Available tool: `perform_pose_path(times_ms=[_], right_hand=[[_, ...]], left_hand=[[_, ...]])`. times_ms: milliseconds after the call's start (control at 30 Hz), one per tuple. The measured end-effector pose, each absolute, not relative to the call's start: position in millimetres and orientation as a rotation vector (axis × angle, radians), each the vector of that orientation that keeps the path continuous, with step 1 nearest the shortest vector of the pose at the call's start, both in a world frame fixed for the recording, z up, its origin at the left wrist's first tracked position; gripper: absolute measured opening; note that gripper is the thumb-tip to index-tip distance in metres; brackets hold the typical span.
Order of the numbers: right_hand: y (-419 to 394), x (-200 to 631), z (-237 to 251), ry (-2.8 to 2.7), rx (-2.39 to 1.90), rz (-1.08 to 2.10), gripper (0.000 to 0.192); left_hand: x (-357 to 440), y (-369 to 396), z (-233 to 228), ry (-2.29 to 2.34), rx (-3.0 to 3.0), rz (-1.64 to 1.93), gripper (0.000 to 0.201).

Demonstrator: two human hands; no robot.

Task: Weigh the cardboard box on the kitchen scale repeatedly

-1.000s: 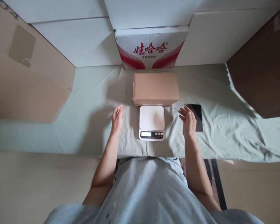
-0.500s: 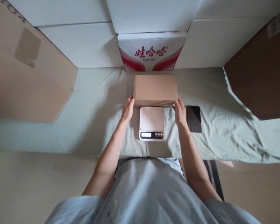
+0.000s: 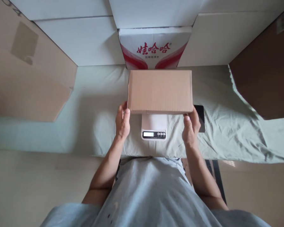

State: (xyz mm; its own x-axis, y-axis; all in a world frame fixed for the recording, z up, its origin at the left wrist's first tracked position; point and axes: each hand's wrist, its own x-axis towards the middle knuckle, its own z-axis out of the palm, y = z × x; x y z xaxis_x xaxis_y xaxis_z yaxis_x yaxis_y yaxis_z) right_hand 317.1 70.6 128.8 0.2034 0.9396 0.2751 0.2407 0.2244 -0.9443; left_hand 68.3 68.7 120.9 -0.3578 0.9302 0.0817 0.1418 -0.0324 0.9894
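Note:
A plain brown cardboard box [image 3: 160, 91] is held up between my two hands, above the cloth and over the far part of a white digital scale. My left hand [image 3: 122, 121] grips its near left corner, thumb at the front edge. At the near right corner my right hand [image 3: 191, 126] closes on the box, fingers along its side. The scale [image 3: 153, 126] shows its lit display, its buttons and the near part of its platform; the box hides the rest. A black phone [image 3: 200, 118] lies just right of my right hand, partly covered by it.
Pale green cloth [image 3: 97, 91] covers the table. A white carton with red lettering [image 3: 153, 47] stands at the back, among white panels. Large brown cardboard boxes border the left [image 3: 33, 72] and right [image 3: 262, 75] sides.
Both hands have lifted the cardboard box off the cloth and brought it nearer, so it looks larger and now covers part of the scale's platform.

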Motion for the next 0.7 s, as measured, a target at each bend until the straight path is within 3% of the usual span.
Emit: perform_pose_path(times_ms=[233,700], right_hand=[[29,322,102,-1.205,-1.379,0.827,0.044],[18,327,92,-1.251,-1.413,0.832,0.044]], left_hand=[[76,23,97,1.628,1.066,1.343,0.053],[67,16,83,1.616,1.057,1.307,0.054]])
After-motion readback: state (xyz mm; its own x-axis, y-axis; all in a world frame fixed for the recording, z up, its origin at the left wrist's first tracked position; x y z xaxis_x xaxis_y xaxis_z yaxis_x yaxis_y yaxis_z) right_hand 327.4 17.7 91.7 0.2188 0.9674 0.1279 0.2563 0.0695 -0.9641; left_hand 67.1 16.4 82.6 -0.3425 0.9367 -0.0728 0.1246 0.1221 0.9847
